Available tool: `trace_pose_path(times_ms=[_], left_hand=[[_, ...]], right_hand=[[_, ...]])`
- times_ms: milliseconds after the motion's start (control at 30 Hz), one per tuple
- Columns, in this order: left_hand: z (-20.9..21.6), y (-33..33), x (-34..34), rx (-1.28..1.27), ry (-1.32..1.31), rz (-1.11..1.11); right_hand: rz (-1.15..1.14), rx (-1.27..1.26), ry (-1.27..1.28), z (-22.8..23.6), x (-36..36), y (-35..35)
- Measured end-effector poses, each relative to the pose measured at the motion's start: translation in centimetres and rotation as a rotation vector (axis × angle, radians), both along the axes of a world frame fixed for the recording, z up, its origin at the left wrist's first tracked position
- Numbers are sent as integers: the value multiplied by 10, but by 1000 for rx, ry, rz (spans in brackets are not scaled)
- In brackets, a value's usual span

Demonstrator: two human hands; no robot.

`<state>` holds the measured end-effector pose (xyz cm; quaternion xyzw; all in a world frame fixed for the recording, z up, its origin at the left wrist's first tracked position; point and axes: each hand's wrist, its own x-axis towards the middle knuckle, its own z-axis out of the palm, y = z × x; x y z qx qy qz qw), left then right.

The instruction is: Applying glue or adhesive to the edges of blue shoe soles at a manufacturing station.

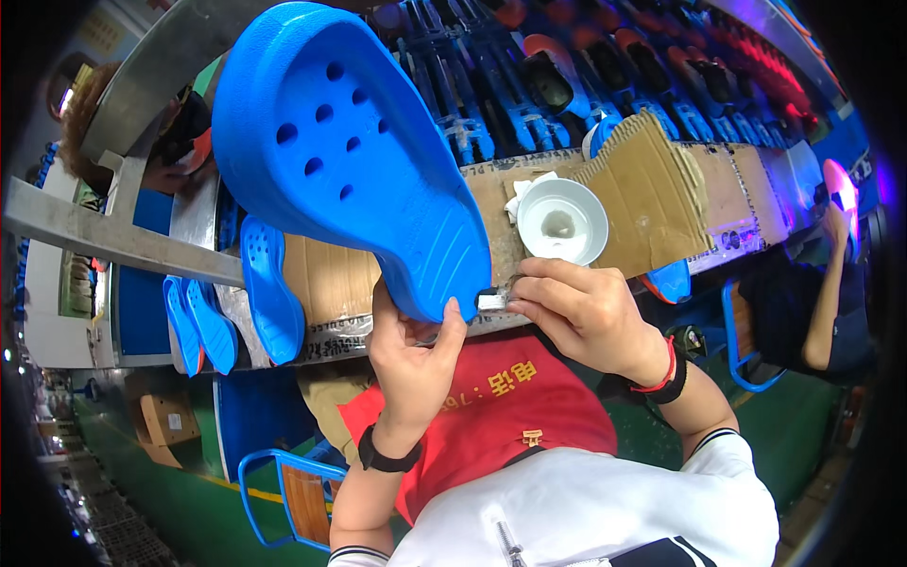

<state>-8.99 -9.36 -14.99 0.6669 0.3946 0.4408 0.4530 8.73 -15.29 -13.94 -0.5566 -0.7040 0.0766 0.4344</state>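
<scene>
And the left grip (414, 364) is clamping the blue sole (402, 194) by its end, apparently steadying it, while the right grip (597, 317) is pinching a small pale-tipped tool (492, 301) at its edge!

Cardboard-covered bench (326, 283) with white bowl (596, 227), blue soles (273, 293), cardboard sheet (652, 200).

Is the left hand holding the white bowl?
No, the left hand grips the lower end of the large blue shoe sole, while the white bowl stands apart from that hand.
</scene>
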Motion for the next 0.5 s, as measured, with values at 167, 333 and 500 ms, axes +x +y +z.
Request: trace_pose_path(times_ms=[167, 333, 500], left_hand=[[2, -3, -2, -32, -8, 7], [1, -2, -6, 0, 8, 3], [0, 2, -2, -11, -33, 13]], right_hand=[[33, 21, 77, -2, -1, 1], [-12, 22, -4, 0, -4, 2], [-57, 15, -80, -1, -2, 8]])
